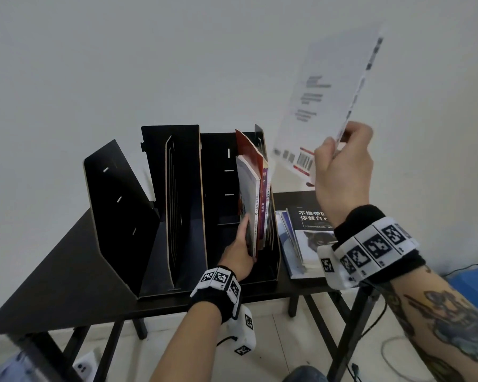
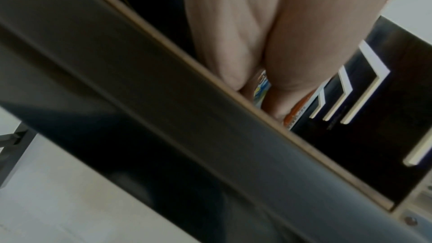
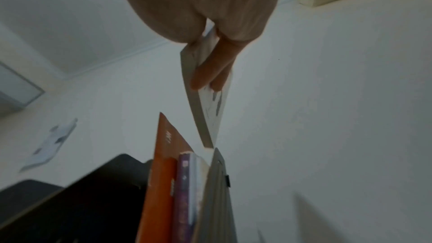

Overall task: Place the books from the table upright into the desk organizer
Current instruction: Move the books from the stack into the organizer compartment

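A black desk organizer (image 1: 174, 188) with several compartments stands on the black table (image 1: 66, 271). Its right compartment holds a few upright books (image 1: 255, 194), orange, purple and white (image 3: 163, 182). My left hand (image 1: 239, 248) reaches into that compartment and presses flat against the left cover of these books, fingers (image 2: 233, 62) extended. My right hand (image 1: 342, 172) is raised above the table's right side. It pinches a thin white book (image 1: 326, 100) by its lower corner. In the right wrist view this white book (image 3: 210, 114) hangs just above the organizer's right wall. A stack of books (image 1: 307, 216) lies flat beside the organizer.
The organizer's left and middle compartments (image 1: 182, 216) hold no books. A white wall stands close behind the table. On the floor lie a white power strip (image 1: 83, 366) at the left and cables (image 1: 392, 351) beside a blue object (image 1: 472, 279) at the right.
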### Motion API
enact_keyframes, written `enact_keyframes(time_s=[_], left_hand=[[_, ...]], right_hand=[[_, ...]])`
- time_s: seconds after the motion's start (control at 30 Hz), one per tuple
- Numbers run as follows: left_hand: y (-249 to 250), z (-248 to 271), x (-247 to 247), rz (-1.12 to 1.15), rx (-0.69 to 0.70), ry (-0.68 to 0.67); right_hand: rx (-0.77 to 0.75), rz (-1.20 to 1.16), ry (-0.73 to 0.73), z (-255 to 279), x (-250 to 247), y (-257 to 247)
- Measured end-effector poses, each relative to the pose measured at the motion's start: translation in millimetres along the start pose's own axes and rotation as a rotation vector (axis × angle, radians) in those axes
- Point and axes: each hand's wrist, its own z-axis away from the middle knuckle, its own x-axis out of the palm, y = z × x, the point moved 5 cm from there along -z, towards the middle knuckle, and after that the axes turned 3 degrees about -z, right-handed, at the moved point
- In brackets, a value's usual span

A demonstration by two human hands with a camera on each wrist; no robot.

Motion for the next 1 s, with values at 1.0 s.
enact_keyframes(time_s=[1.0], left_hand=[[0,2,3,-0.111,-0.103,0.027]], right_hand=[[0.057,0.247,-0.534,86,94,19]])
